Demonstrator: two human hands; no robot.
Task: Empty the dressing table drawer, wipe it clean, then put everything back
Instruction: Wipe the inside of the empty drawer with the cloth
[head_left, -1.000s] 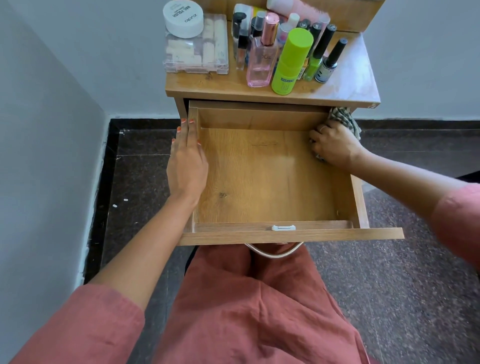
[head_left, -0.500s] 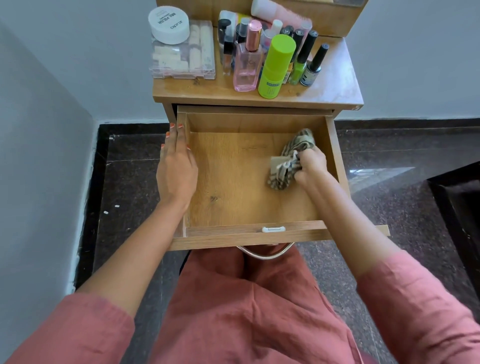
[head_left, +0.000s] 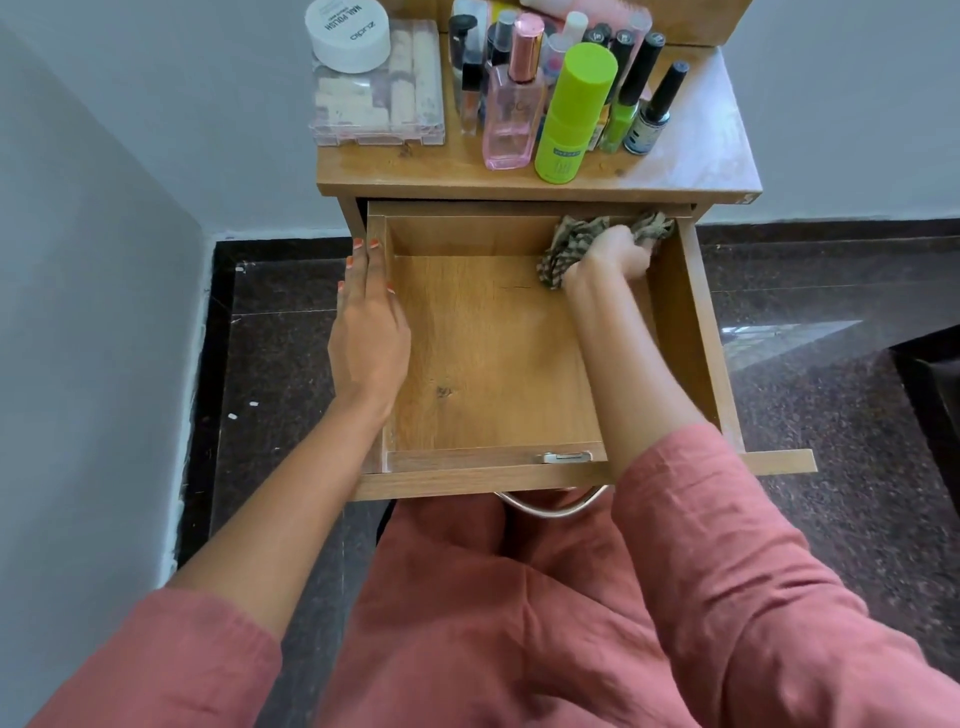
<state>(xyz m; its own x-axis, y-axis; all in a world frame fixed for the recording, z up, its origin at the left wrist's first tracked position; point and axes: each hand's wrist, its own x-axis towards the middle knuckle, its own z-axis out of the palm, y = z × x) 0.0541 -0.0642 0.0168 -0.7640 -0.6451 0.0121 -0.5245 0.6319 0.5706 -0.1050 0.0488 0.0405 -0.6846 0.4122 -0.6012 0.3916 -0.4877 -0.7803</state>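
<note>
Right hand: the right hand (head_left: 615, 255) clenches a crumpled beige-and-brown checked cloth (head_left: 574, 241) and presses it into the drawer's far right corner, just above the centre of the frame.
Left hand: the left hand (head_left: 369, 332) lies flat with straight fingers along the drawer's left wall, left of centre.
Drawer: the light wooden drawer (head_left: 488, 358) stands open mid-frame, with a curved metal handle (head_left: 550, 508) below its front.
Tabletop: at the top of the frame, the wooden dressing table top (head_left: 696, 156) carries a tall lime-green bottle (head_left: 574, 114), a pink glass perfume bottle (head_left: 511, 111) touching its left side, black-capped nail polish bottles (head_left: 655, 106), and a clear plastic box (head_left: 379, 104) with a round white jar (head_left: 347, 34) on it.
</note>
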